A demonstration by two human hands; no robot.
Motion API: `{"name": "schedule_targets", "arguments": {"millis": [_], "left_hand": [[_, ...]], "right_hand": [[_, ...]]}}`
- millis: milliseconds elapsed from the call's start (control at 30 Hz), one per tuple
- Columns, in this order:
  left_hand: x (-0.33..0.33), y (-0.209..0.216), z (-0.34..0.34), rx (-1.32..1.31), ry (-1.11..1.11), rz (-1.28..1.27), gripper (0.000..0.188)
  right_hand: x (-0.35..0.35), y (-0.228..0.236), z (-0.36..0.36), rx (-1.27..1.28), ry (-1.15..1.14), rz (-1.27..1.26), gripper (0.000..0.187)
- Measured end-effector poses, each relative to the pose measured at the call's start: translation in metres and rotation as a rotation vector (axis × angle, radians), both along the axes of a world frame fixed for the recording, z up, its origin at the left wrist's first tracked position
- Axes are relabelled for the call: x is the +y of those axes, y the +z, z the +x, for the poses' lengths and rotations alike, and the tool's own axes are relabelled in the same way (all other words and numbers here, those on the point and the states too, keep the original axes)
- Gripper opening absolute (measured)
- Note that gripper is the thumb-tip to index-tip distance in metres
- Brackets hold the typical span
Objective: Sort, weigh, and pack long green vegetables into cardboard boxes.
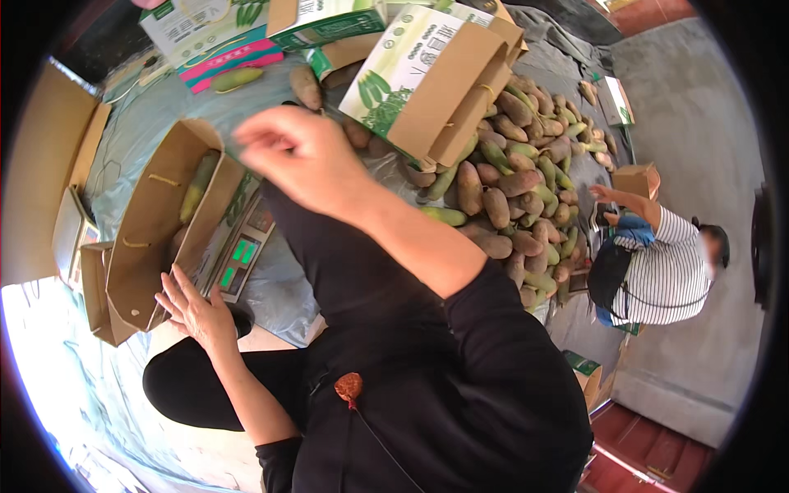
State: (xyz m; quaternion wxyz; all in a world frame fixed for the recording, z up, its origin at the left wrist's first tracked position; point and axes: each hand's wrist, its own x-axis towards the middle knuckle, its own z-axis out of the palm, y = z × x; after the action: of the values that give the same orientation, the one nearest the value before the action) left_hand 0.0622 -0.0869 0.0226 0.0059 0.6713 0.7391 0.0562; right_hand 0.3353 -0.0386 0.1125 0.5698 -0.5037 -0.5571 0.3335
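The left hand (pixel 202 319), fingers spread, rests against an open carton (pixel 148 215) best kept steady, while the right hand (pixel 302 156) blurs, its grip impossible to tell.

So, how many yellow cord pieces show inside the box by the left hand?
2, on the left inner wall of the box: upper cord piece and lower cord piece. More may be hidden.

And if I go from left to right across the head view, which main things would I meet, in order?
Cardboard → open box → right hand → vegetable pile → person in striped shirt.
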Motion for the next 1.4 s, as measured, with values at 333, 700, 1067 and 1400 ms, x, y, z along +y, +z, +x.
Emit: {"name": "schedule_targets", "arguments": {"millis": [333, 700, 1067, 1400], "left_hand": [[0.0, -0.012, 0.0, 0.065, -0.048, 0.055, 0.084], [-0.001, -0.011, 0.0, 0.102, -0.043, 0.037, 0.082], [-0.001, -0.007, 0.01, 0.094, -0.022, 0.06, 0.087], [0.002, -0.004, 0.015, 0.094, -0.02, 0.016, 0.09]], "right_hand": [[-0.194, -0.261, 0.137, -0.42, -0.446, -0.794, 0.017], [-0.251, -0.325, 0.112, -0.508, -0.2, -1.28, 0.023], [-0.183, -0.3, 0.17, -1.176, -0.141, -1.251, 0.029], [-0.183, -0.327, 0.18, -1.334, 0.096, -1.236, 0.03]]}}
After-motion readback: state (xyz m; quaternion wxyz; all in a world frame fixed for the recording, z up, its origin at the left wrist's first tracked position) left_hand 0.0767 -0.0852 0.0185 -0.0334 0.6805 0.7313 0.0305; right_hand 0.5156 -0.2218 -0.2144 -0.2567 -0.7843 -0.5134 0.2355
